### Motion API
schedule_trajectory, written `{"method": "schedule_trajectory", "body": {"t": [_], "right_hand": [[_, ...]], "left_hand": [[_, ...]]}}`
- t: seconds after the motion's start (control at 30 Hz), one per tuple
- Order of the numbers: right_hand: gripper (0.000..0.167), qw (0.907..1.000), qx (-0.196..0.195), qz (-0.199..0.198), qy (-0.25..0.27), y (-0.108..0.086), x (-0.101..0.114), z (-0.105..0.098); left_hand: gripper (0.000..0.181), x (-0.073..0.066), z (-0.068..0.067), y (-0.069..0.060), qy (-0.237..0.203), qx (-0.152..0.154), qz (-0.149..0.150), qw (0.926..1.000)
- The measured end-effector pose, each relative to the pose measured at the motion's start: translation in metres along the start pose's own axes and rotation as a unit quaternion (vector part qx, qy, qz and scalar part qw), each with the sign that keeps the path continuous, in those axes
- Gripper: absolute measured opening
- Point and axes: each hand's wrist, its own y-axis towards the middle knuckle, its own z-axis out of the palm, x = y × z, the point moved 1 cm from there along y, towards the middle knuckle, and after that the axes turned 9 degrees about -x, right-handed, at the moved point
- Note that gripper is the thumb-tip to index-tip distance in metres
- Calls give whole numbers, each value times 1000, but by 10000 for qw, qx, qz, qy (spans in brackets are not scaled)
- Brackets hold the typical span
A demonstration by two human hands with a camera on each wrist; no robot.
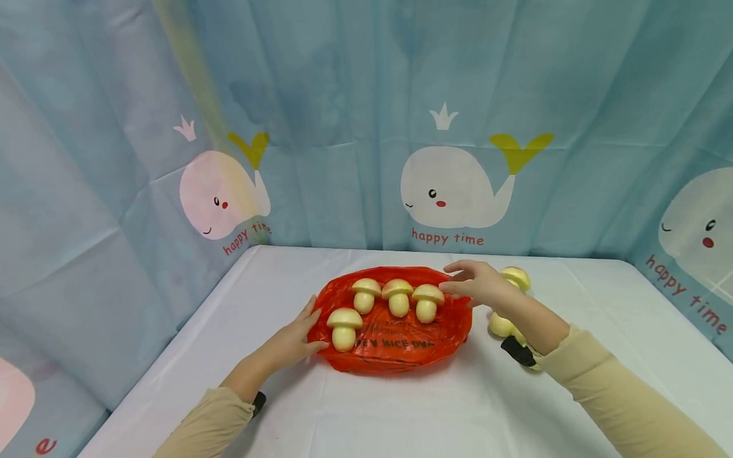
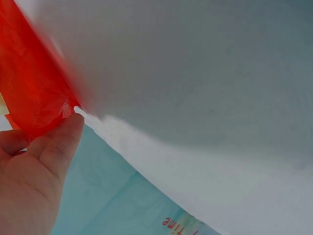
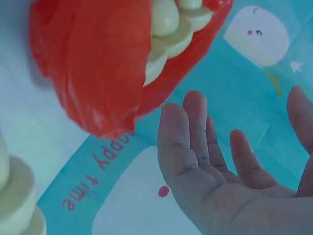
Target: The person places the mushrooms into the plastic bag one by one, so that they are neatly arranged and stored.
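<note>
A red plastic bag [image 1: 389, 359] lies spread wide on the table with black print inside. Several pale yellow toy mushrooms [image 1: 343, 329] stand in it, most along the far side and one at the left. My left hand [image 1: 289, 340] touches the bag's left edge with fingers and thumb spread; in the left wrist view its fingertips [image 2: 73, 122] meet the red plastic. Over the bag's right rim hovers my right hand [image 1: 475, 283], fingers apart and holding nothing. The right wrist view shows its palm [image 3: 239, 205] beside the bag [image 3: 98, 63].
More mushrooms [image 1: 517, 278] lie right of the bag, partly hidden behind my right forearm. The white table [image 1: 366, 413] is bordered by blue curtains [image 1: 332, 191] printed with whales. A black wrist strap [image 1: 518, 351] shows under the right arm.
</note>
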Motion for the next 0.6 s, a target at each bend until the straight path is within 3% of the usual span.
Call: {"method": "schedule_trajectory", "body": {"t": [0.47,0.6], "right_hand": [[57,9990,-386,-109,-204,-19,-17,-26],[57,9979,-227,-267,-548,-23,-24,-37]], "left_hand": [[78,1,1,2,-40,13,-76,10000],[78,1,2,3,-11,26,-55,10000]]}}
